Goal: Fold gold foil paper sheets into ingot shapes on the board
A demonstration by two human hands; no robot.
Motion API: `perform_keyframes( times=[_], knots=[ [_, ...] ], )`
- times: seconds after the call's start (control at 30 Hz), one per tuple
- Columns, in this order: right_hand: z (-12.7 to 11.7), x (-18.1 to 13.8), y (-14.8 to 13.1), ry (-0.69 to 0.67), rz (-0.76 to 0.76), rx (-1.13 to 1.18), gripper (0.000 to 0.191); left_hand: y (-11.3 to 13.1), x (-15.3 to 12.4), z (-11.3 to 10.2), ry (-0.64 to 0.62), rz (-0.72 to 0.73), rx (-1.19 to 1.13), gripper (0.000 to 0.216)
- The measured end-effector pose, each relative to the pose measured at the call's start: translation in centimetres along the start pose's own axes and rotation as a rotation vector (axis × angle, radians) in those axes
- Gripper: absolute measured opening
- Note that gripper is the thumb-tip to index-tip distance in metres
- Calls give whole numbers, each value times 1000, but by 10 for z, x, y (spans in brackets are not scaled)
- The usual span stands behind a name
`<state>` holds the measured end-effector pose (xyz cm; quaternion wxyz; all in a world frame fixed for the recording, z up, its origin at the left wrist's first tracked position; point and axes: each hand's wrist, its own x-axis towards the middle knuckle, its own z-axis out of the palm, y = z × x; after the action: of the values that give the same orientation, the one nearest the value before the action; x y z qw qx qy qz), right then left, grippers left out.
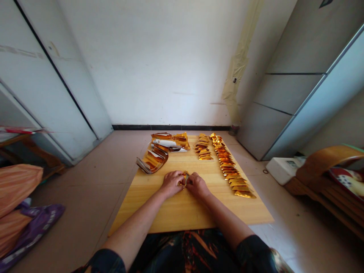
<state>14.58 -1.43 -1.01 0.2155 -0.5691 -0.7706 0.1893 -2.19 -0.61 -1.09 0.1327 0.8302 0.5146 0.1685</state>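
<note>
My left hand [172, 182] and my right hand [198, 184] meet near the middle of the wooden table. Between their fingertips is a small piece of gold foil paper [185, 176], pinched from both sides; the fingers cover much of it. Further back on the left lie curled stacks of gold foil sheets [155, 159] with some white showing. A long row of folded gold foil pieces [227, 163], overlapping one another, runs down the right side. Beside its far end sits a shorter row of similar folded pieces [203, 146].
The low wooden table [159, 214] stands before a white wall [159, 64]. A grey refrigerator [284, 91] and a wooden chair [321, 178] with a white box [284, 168] are at the right. At the left are a pale cabinet [57, 76] and a purple bag [42, 227].
</note>
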Motion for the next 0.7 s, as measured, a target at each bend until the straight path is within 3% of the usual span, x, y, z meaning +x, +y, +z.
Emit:
perform_keyframes(
  times=[0.3, 0.53, 0.7],
  knots=[
    [-2, 0, 10, 53, -46, 80, 20, 1, -1, 0, 0, -8, -20, 14],
    [0, -2, 6, 59, -12, 107, 9, 1, -1, 0, 4, -7, -3, 14],
    [-1, -1, 12, 104, 10, 64, 28, 0, -1, 1, 5, -8, -13, 15]
  ],
)
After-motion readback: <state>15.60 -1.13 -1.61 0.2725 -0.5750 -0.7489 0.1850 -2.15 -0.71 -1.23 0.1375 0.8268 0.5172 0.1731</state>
